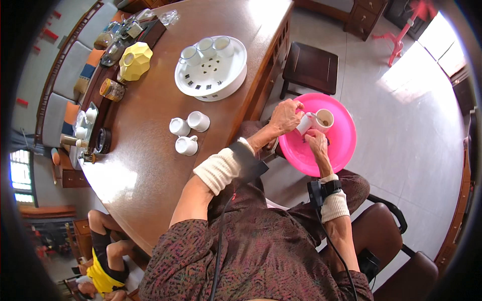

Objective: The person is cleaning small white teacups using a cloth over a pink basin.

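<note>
A round pink basin (pixel 344 145) is in front of me, beyond my knees and to the right of the table. Over it, my left hand (pixel 286 118) grips a small white cup (pixel 304 123), which looks tilted. The fingers of my right hand (pixel 317 142) are closed at the cup's near side; exactly what they pinch is partly hidden. Right beside them in the basin is a larger pale cup (pixel 325 119) with something brown inside. On the table to the left, three white cups (pixel 187 145) are grouped together.
A round white tray (pixel 236 75) with three glass cups sits on the wooden table (pixel 150 170). Farther left are a yellow faceted object (pixel 135 61) and a jar (pixel 112 90). A dark stool (pixel 311 67) stands beyond the basin. Another person (pixel 103 271) is at lower left.
</note>
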A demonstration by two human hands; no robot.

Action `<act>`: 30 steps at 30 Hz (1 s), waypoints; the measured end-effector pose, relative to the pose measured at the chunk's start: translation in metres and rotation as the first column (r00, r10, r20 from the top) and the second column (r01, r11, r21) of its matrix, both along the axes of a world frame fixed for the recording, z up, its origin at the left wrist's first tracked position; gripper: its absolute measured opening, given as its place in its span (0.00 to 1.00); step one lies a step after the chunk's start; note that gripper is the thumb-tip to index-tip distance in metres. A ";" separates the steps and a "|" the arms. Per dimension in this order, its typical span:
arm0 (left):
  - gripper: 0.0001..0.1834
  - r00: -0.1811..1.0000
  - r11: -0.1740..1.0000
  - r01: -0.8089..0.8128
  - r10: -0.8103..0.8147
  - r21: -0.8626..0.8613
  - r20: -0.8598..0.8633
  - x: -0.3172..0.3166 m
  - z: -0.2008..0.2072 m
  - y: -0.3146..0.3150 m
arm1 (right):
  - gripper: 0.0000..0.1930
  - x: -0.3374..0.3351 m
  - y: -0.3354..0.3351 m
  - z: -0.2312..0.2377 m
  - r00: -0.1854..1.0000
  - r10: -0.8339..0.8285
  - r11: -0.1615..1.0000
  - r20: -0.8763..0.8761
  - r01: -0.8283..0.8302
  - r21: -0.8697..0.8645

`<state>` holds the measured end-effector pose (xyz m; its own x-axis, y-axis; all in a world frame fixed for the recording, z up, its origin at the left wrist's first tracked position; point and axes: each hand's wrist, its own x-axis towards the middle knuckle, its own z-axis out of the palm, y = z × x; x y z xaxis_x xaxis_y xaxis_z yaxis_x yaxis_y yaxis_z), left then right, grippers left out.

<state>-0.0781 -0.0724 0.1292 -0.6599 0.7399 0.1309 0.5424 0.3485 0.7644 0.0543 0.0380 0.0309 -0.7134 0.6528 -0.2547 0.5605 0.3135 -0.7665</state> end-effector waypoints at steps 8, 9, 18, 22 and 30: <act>0.08 0.949 0.943 -0.221 0.266 0.248 -0.166 -0.077 0.071 -0.050 | 0.15 -0.069 -0.013 0.093 0.938 0.196 0.978 -0.286 -0.167 0.125; 0.08 0.926 0.930 -0.261 0.317 0.259 -0.203 -0.087 0.079 -0.063 | 0.15 -0.082 -0.020 0.113 0.921 0.229 0.972 -0.314 -0.196 0.132; 0.14 0.670 0.834 -0.538 0.509 0.118 -0.540 -0.181 0.113 -0.146 | 0.17 -0.192 -0.065 0.196 0.753 0.501 0.842 -0.427 -0.311 0.440; 0.16 0.645 0.822 -0.567 0.479 0.046 -0.595 -0.200 0.111 -0.157 | 0.17 -0.225 -0.081 0.204 0.690 0.634 0.693 -0.349 -0.306 0.653; 0.15 0.595 0.793 -0.561 0.188 -0.237 -0.781 -0.221 0.091 -0.134 | 0.16 -0.263 -0.091 0.191 0.820 0.567 0.479 0.076 -0.404 0.779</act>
<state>-0.2986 -0.2062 0.2199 -0.7326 0.5389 0.4159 0.5671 0.8211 -0.0650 -0.2086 -0.0530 0.2218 -0.9520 0.0785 0.2959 0.0219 0.9816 -0.1898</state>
